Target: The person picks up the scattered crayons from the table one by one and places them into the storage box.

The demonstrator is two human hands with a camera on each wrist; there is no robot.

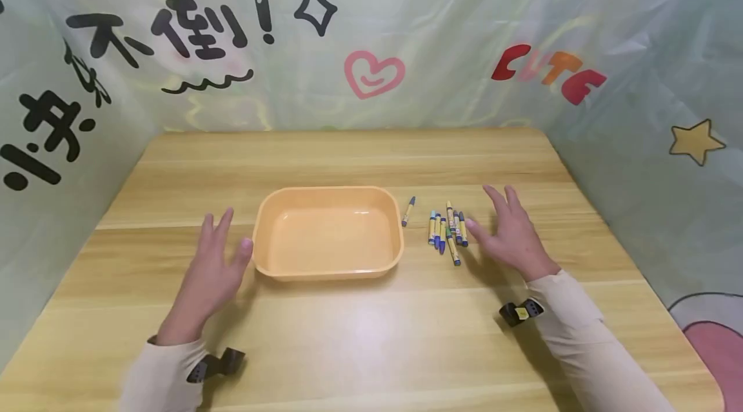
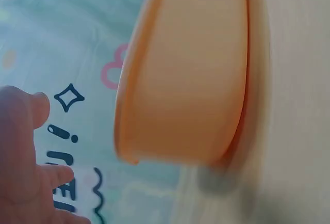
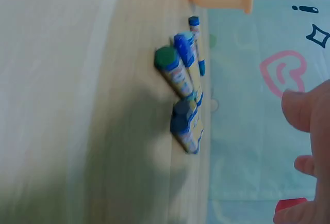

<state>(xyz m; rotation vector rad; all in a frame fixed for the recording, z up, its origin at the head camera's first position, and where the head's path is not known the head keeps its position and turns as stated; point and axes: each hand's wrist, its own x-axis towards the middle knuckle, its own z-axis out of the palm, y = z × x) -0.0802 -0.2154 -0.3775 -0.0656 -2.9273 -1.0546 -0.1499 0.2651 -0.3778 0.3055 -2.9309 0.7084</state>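
A shallow orange plastic basin (image 1: 328,270) stands in the middle of the table with nothing in it. My left hand (image 1: 211,276), fingers spread, hovers just left of its rim; the left wrist view shows the basin's side (image 2: 191,79) beyond the thumb. To the right of the basin lies a loose pile of several crayons (image 1: 453,222) in yellow wrappers, with blue, green and dark ends. One crayon (image 1: 409,211) lies apart, nearer the basin. My right hand (image 1: 516,235) is spread above the table just right of the pile, holding nothing.
The wooden table (image 1: 348,341) is enclosed at the back and sides by a pale printed curtain (image 1: 429,12) with lettering, a heart and a star. Small black wrist cameras (image 1: 519,312) sit at both sleeves.
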